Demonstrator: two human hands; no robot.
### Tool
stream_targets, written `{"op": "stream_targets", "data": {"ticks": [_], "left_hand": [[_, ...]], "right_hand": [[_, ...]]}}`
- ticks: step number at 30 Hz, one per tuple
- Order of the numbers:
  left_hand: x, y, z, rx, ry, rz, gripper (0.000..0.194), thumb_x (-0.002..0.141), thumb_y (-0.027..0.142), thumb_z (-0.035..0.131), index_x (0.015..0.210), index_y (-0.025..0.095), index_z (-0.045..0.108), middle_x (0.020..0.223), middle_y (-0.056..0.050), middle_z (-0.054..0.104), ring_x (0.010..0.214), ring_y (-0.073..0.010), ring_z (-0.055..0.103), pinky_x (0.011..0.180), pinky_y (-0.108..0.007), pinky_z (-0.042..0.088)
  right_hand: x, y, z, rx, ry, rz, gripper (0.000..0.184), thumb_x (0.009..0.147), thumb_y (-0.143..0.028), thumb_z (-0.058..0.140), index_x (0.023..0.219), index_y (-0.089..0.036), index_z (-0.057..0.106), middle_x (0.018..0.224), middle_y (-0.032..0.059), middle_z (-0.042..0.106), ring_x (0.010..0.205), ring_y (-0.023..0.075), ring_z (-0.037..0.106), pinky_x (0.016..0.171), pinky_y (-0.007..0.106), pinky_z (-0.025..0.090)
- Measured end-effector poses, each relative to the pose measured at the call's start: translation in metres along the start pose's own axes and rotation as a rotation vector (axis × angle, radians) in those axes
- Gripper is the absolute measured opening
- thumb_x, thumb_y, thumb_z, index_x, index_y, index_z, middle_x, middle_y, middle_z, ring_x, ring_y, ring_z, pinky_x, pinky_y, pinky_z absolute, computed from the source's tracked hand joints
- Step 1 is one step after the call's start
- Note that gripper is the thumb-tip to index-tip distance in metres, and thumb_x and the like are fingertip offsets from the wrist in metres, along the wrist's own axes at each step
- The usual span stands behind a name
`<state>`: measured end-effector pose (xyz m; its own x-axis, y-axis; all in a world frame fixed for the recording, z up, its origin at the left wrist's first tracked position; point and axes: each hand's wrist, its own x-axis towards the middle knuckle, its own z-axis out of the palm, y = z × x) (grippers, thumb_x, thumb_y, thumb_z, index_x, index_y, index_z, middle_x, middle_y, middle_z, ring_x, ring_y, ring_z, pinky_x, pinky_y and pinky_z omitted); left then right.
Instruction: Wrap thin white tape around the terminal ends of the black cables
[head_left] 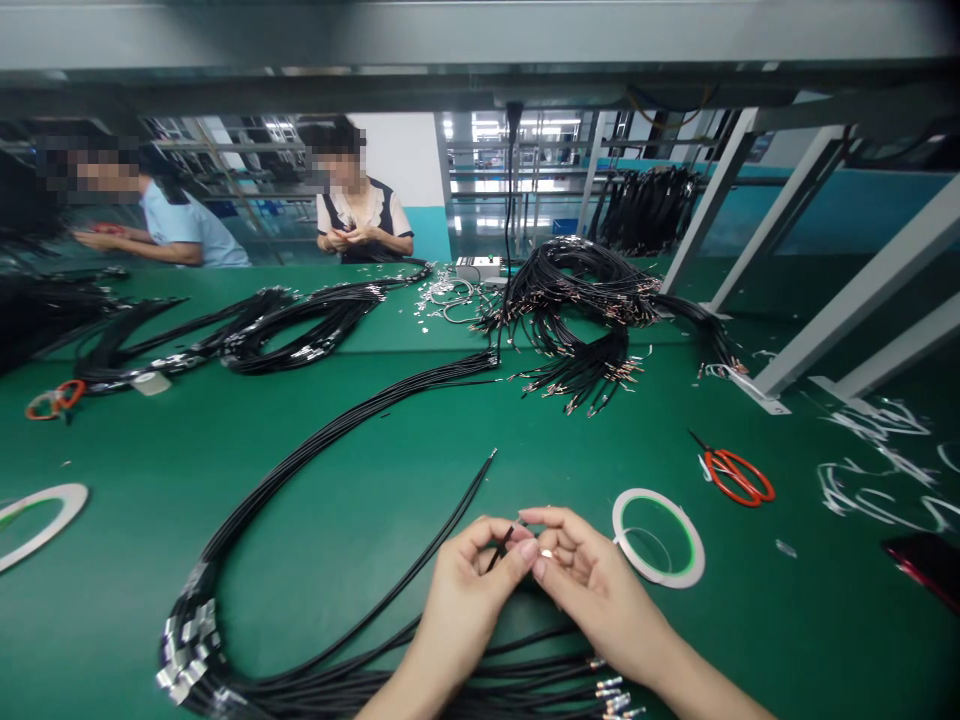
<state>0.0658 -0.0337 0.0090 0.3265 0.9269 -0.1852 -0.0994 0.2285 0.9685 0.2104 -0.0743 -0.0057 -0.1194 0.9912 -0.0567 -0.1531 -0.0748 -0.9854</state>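
My left hand [465,600] pinches a thin black wire [501,547] close to its end, between thumb and fingertips. My right hand [592,590] sits just beside it, its fingertips pinching a tiny pale piece [546,552], perhaps tape or a metal part; I cannot tell which. The two hands nearly touch. Below them lies a bundle of black wires [360,690], with brass-coloured terminals [607,692] at one end and silver tags [186,650] at the other. A long loop of this wire curves up across the green mat [315,560].
A roll of white tape [658,538] lies right of my right hand, with red-handled scissors [739,476] beyond it. A dark phone [926,565] and white scraps [877,470] are at the right. Heaped wire bundles [577,320] cover the bench's middle. Across the bench, two co-workers [360,200] work with their hands; white metal table legs [862,270] stand at the right.
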Motion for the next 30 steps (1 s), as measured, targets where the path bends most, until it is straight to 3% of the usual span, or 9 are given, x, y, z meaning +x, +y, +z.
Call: {"op": "stream_targets", "data": {"ticks": [3, 8, 11, 14, 19, 25, 30], "left_hand": [[0.0007, -0.0026, -0.0016, -0.016, -0.02, -0.007, 0.023, 0.073, 0.034, 0.074, 0.074, 0.013, 0.065, 0.069, 0.0, 0.061, 0.063, -0.0093, 0.052, 0.061, -0.018, 0.041], [-0.0017, -0.0022, -0.003, 0.011, -0.053, -0.077, 0.027, 0.078, 0.041, 0.068, 0.085, 0.015, 0.065, 0.051, 0.008, 0.046, 0.042, -0.0033, 0.029, 0.042, -0.015, 0.024], [-0.0024, 0.0, -0.002, 0.017, -0.086, -0.052, 0.026, 0.078, 0.039, 0.069, 0.089, 0.015, 0.067, 0.055, 0.006, 0.05, 0.047, -0.0051, 0.039, 0.047, -0.016, 0.032], [-0.0015, -0.0005, -0.0016, -0.017, -0.103, -0.032, 0.024, 0.076, 0.037, 0.071, 0.08, 0.014, 0.066, 0.067, 0.001, 0.058, 0.061, -0.0086, 0.05, 0.06, -0.018, 0.039], [0.0002, -0.0066, -0.0045, 0.016, -0.095, -0.051, 0.026, 0.08, 0.04, 0.066, 0.076, 0.015, 0.06, 0.063, 0.003, 0.055, 0.055, -0.0082, 0.043, 0.055, -0.019, 0.035], [-0.0022, -0.0037, -0.0073, 0.425, 0.048, 0.193, 0.022, 0.086, 0.035, 0.059, 0.073, 0.017, 0.062, 0.069, 0.001, 0.054, 0.066, -0.0141, 0.05, 0.063, -0.023, 0.038], [-0.0041, -0.0035, -0.0057, 0.605, 0.052, 0.285, 0.019, 0.087, 0.031, 0.056, 0.075, 0.018, 0.063, 0.071, 0.0, 0.055, 0.061, -0.0142, 0.05, 0.058, -0.024, 0.037]], "right_hand": [[-0.0011, -0.0022, 0.0001, -0.004, -0.003, 0.011, 0.028, 0.091, -0.028, 0.057, 0.118, -0.02, 0.053, 0.085, 0.0011, 0.059, 0.08, 0.0151, 0.056, 0.072, 0.027, 0.043], [-0.0013, -0.0035, -0.0001, -0.015, 0.013, 0.013, 0.029, 0.091, -0.027, 0.057, 0.119, -0.021, 0.052, 0.082, -0.0014, 0.054, 0.075, 0.0133, 0.053, 0.068, 0.026, 0.041], [-0.0007, -0.0027, 0.0001, -0.013, 0.009, 0.011, 0.03, 0.091, -0.028, 0.056, 0.12, -0.021, 0.05, 0.083, -0.0004, 0.055, 0.077, 0.0143, 0.054, 0.07, 0.027, 0.042], [-0.0009, -0.0018, -0.0002, -0.012, 0.004, 0.01, 0.03, 0.092, -0.028, 0.056, 0.12, -0.021, 0.049, 0.084, 0.0002, 0.057, 0.079, 0.0148, 0.055, 0.071, 0.027, 0.042], [-0.0022, -0.0026, -0.0033, -0.02, -0.01, -0.015, 0.03, 0.091, -0.03, 0.057, 0.119, -0.022, 0.052, 0.082, -0.0004, 0.056, 0.074, 0.0137, 0.054, 0.066, 0.025, 0.042], [0.0004, -0.0039, -0.0053, -0.113, 0.07, -0.019, 0.019, 0.091, -0.034, 0.056, 0.094, -0.018, 0.065, 0.084, 0.0037, 0.066, 0.08, 0.018, 0.06, 0.072, 0.029, 0.045], [0.0016, -0.0016, -0.0075, -0.211, 0.105, 0.001, 0.018, 0.09, -0.033, 0.057, 0.09, -0.018, 0.067, 0.076, 0.0021, 0.066, 0.071, 0.0174, 0.06, 0.063, 0.027, 0.044]]}}
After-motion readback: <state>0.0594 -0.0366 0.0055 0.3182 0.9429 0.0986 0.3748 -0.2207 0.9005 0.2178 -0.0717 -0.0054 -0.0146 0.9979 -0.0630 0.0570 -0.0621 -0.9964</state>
